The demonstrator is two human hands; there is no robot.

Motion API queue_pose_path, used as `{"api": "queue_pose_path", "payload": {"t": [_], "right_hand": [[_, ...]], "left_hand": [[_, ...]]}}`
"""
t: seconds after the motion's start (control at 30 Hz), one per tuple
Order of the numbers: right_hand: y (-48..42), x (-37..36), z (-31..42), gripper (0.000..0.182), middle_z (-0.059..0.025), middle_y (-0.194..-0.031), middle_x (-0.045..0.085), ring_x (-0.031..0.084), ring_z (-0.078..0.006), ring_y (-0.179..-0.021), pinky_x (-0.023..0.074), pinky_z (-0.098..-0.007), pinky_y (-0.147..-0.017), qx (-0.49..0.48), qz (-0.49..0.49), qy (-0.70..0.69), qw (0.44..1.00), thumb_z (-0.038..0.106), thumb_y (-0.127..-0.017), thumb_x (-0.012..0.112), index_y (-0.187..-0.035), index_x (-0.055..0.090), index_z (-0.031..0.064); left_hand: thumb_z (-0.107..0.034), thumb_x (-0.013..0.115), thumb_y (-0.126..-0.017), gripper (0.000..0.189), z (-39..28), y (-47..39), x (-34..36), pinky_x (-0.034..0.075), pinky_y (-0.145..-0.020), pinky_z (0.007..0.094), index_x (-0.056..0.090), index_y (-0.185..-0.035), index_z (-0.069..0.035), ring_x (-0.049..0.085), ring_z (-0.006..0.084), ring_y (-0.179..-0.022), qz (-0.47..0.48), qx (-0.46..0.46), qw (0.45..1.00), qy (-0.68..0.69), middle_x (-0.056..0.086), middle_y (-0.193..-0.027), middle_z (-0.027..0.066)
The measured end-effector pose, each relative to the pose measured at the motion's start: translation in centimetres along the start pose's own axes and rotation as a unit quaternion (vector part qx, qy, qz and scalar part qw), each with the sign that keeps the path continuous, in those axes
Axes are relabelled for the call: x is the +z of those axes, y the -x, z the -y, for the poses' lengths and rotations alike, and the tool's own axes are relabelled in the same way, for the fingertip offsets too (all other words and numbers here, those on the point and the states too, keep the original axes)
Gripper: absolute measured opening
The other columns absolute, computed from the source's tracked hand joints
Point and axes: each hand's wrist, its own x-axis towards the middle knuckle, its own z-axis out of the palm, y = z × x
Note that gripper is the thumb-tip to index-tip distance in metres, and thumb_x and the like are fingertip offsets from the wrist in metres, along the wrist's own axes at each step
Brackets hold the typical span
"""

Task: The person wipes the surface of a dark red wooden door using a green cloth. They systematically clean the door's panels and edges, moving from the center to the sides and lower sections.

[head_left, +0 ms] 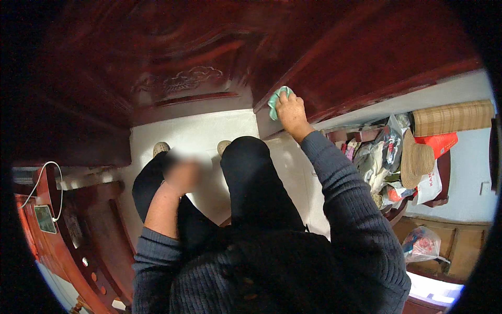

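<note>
A light green cloth (277, 103) is under the fingers of my right hand (292, 112). I press it against the lower edge of a dark red-brown wooden door frame (313, 86), close to the corner. Left of it stands a wooden door panel (196, 59) of the same colour, with carved relief (192, 78) low on it. My left hand (182, 174) hangs over my left knee. A blur covers its fingers, so whether it holds anything is hidden.
At right, a straw hat (415, 161), plastic bags (376, 157) and a rolled mat (453, 114) are piled on a wooden seat. On the left, a phone (46, 218) with a white cable (61, 188) rests on reddish wooden furniture (59, 251). Pale floor (196, 125) lies below.
</note>
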Motion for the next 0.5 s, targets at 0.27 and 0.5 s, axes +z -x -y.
{"api": "queue_pose_path", "payload": {"t": [0.27, 0.5], "right_hand": [[-0.7, 9.7, 4.7, 0.025, -0.0014, -0.105, 0.067, 0.053, -0.0262, -0.104, 0.0392, -0.0428, -0.078, -0.072, 0.175, 0.107, 0.976, 0.025, -0.087, 0.061, -0.102, 0.078, 0.0149], [-0.2, 15.8, 8.2, 0.02, -0.0042, -0.093, 0.066, 0.055, -0.0227, -0.096, 0.0387, -0.0411, -0.069, -0.105, 0.19, 0.069, 0.974, 0.025, -0.09, 0.059, -0.094, 0.075, 0.0144]], "left_hand": [[-0.025, 0.062, -0.096, 0.048, -0.5, 1.8, -2.2, 0.05, -0.098, 0.0463, 0.051, -0.137, -0.003, 0.059, 0.0435, -0.115, 0.006, 0.0, 1.0, 0.015, 0.059, -0.127, 0.0272], [-0.022, 0.061, -0.096, 0.05, -0.6, 2.0, -3.2, 0.048, -0.1, 0.0469, 0.048, -0.139, -0.001, 0.057, 0.0444, -0.118, 0.031, -0.025, 0.998, 0.041, 0.056, -0.132, 0.0296]]}}
